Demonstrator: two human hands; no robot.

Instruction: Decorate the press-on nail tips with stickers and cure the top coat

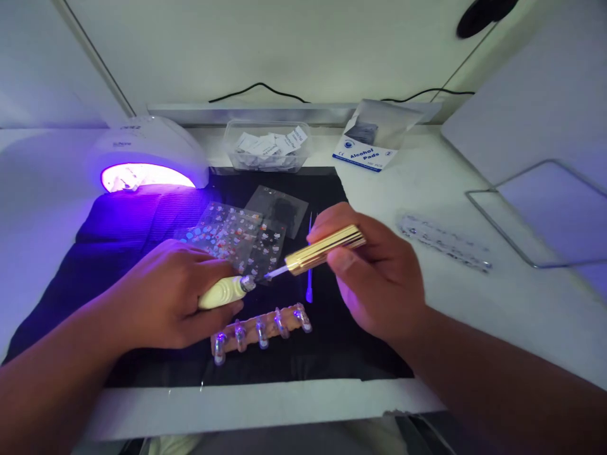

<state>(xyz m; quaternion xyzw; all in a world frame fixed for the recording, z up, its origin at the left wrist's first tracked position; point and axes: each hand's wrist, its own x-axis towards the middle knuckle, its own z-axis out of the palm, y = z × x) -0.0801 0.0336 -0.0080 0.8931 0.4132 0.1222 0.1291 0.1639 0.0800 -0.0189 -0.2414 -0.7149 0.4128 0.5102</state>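
Observation:
My left hand (175, 294) is closed around a cream nail polish bottle (222, 292), tilted on its side with its open neck towards the right. Between the fingers of my right hand (374, 272) is a gold polish cap with a brush (325, 248), its bristles just short of the bottle's mouth. Below the bottle, a strip stand with several press-on nails (262, 332) lies on the black cloth (156, 354). Patterned nail sticker sheets (237, 230) lie behind my left hand. A thin purple-lit stick (309, 287) rests beside the cap, partly hidden by my right hand.
A lit nail lamp (152, 148) glows purple at the back left. A clear tub of packets (268, 151) and an open alcohol pads box (370, 142) stand at the back. On the right are a clear plastic strip (443, 243) and a metal wire frame (512, 249).

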